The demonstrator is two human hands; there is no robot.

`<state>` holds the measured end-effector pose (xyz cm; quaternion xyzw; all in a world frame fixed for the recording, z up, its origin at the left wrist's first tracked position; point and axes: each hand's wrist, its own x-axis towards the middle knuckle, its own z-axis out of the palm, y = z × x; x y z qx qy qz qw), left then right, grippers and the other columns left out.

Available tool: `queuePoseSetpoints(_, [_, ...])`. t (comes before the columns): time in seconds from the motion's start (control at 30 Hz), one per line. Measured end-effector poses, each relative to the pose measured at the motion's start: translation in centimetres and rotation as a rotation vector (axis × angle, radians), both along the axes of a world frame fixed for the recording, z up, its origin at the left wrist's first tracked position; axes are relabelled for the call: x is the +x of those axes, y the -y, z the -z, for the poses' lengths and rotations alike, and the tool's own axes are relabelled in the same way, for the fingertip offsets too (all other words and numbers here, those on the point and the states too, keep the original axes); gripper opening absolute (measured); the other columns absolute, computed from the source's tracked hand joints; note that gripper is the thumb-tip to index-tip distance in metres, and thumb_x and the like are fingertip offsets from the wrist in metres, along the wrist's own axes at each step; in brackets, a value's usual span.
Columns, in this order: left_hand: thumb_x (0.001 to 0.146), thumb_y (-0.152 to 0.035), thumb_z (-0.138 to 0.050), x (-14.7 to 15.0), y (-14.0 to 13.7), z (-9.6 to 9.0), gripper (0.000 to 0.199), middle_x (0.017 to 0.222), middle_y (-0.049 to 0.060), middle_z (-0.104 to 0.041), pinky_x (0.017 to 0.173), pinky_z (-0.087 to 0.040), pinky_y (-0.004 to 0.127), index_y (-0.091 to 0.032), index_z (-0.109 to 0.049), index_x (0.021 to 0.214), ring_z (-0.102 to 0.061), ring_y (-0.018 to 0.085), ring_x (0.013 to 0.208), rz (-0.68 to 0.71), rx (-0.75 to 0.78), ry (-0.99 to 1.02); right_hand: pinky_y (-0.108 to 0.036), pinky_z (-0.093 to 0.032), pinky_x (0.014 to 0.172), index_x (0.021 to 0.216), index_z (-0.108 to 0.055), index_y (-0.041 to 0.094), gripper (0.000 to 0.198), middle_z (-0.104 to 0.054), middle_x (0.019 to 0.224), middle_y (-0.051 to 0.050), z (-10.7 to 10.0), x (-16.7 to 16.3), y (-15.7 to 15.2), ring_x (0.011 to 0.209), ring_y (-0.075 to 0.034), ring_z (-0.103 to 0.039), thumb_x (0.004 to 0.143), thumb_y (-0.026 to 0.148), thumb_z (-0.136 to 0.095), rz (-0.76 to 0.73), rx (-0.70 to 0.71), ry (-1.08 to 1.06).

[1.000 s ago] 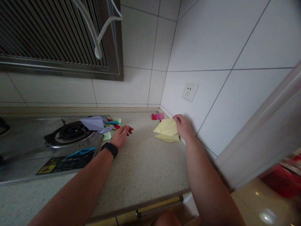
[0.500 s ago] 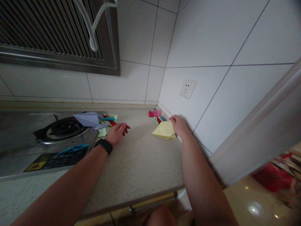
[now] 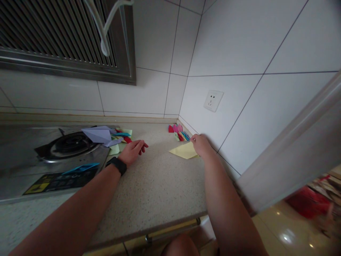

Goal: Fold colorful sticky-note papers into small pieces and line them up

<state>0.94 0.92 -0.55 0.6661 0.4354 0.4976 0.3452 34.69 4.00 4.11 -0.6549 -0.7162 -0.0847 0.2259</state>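
Note:
My right hand (image 3: 201,145) is closed in a pinch at the right end of a folded yellow paper (image 3: 183,150), which lies low over the counter near the right wall. The hand hides that end of the paper. My left hand (image 3: 132,152), with a dark band (image 3: 117,165) on its wrist, rests on the counter, fingers loosely bent and holding nothing visible. Just behind it are a lilac folded paper plane (image 3: 96,135) and a pile of coloured papers (image 3: 124,134). In the back corner sits a cluster of small coloured paper pieces (image 3: 180,132).
A gas burner (image 3: 71,143) is at the left, with a blue folded paper (image 3: 82,168) on the stove's front. A range hood (image 3: 66,39) hangs above. The tiled right wall carries a socket (image 3: 213,100). The counter's front edge (image 3: 149,227) runs close to my body.
The yellow paper has come down flatter and slightly left, and my right hand has lowered a little with it. My left hand stays almost still.

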Motion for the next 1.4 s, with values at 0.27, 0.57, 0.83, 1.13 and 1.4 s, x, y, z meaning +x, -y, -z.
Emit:
queuePoseSetpoints(0.27, [0.092,-0.049,-0.036,0.0,0.1,-0.2,0.045,0.069,0.003,-0.058,0.051,-0.038,0.023,-0.014,-0.063,0.086,-0.051,0.013,0.059,0.018,-0.030,-0.106,-0.033,-0.035,0.087,0.103,-0.066,0.028,0.024,-0.066,0.108,-0.002,-0.3,-2.8,1.3,0.103,-0.022,-0.055,0.081,0.036,-0.065,-0.277,-0.069,0.121])
queuePoseSetpoints(0.57, [0.092,-0.050,-0.036,-0.2,-0.2,0.6,0.046,0.068,0.003,-0.058,0.051,-0.038,0.023,-0.014,-0.064,0.088,-0.051,0.013,0.058,0.034,-0.026,-0.124,-0.040,-0.027,0.090,0.094,-0.069,0.032,0.017,-0.070,0.100,-0.001,0.2,-4.4,1.7,0.103,-0.023,-0.055,0.080,0.025,-0.062,-0.189,-0.234,0.247])
queuePoseSetpoints(0.83, [0.092,-0.051,-0.036,-0.1,0.1,0.3,0.046,0.068,0.003,-0.058,0.050,-0.038,0.023,-0.014,-0.064,0.090,-0.051,0.013,0.058,0.029,-0.032,-0.145,-0.038,-0.026,0.090,0.096,-0.066,0.028,0.017,-0.069,0.100,-0.003,0.5,-4.4,1.5,0.100,-0.021,-0.057,0.084,0.023,-0.056,-0.140,-0.286,0.246])
queuePoseSetpoints(1.13, [0.092,-0.052,-0.034,-0.2,-0.1,0.4,0.048,0.068,0.003,-0.058,0.052,-0.040,0.024,-0.015,-0.064,0.089,-0.052,0.014,0.058,0.047,-0.027,-0.160,-0.038,-0.027,0.090,0.094,-0.068,0.030,0.016,-0.069,0.101,-0.003,0.6,-4.7,1.6,0.101,-0.022,-0.057,0.082,0.029,-0.059,-0.145,-0.326,0.266])
queuePoseSetpoints(1.4, [0.092,-0.053,-0.034,-0.1,0.0,0.5,0.049,0.068,0.003,-0.060,0.051,-0.039,0.024,-0.015,-0.065,0.088,-0.053,0.014,0.058,0.036,-0.016,-0.190,-0.038,-0.027,0.089,0.095,-0.068,0.030,0.018,-0.069,0.102,-0.002,0.7,-4.7,1.5,0.101,-0.022,-0.057,0.081,0.027,-0.056,-0.125,-0.348,0.266])
